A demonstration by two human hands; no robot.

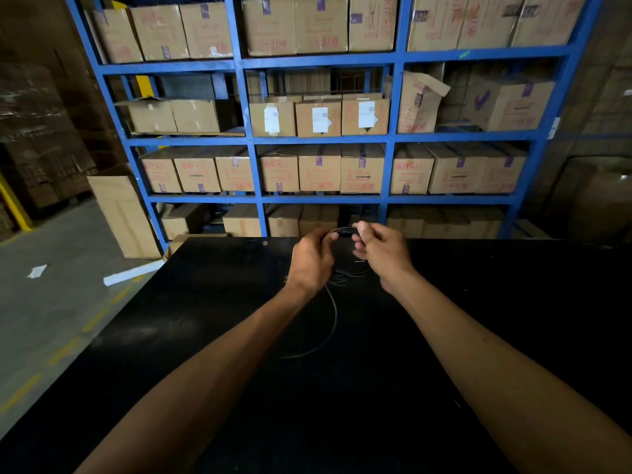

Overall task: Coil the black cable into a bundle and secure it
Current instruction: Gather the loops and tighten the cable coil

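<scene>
Both hands hold a partly coiled black cable above the far edge of a black counter.

Left hand (pixel 313 260): grip closed around the left side of the coil, fingers curled, back of hand toward the camera. Right hand (pixel 383 251): grip narrow, thumb and fingertips pinching the top right of the loop. Black cable (pixel 343 230): several thin turns arc between the two hands, lower turns hanging loosely below them; a loose tail drops from under the left hand and curves down and to the left, lying on the counter (pixel 205 336). Cable is hard to see against the dark surface; number of turns cannot be told. Behind the counter, blue shelving (pixel 325 140) stacked with cardboard boxes (pixel 318 119). Grey floor (pixel 51 302) at left with scraps of white paper.
</scene>
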